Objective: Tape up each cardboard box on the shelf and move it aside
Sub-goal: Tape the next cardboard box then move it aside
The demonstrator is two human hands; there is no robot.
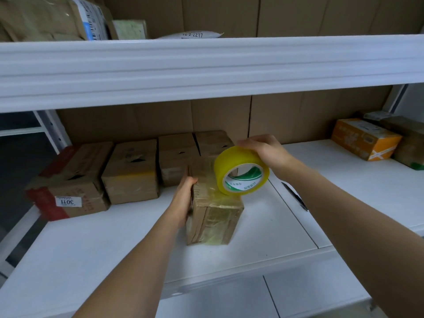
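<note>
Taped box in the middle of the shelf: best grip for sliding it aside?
Probably grip the cardboard box across its two long side faces, from above. The left hand already grips its left face; the right face is free. The tape roll, held by the right hand, sits on top.

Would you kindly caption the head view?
Right hand runs yellow tape roll over box steadied by left hand.
</note>
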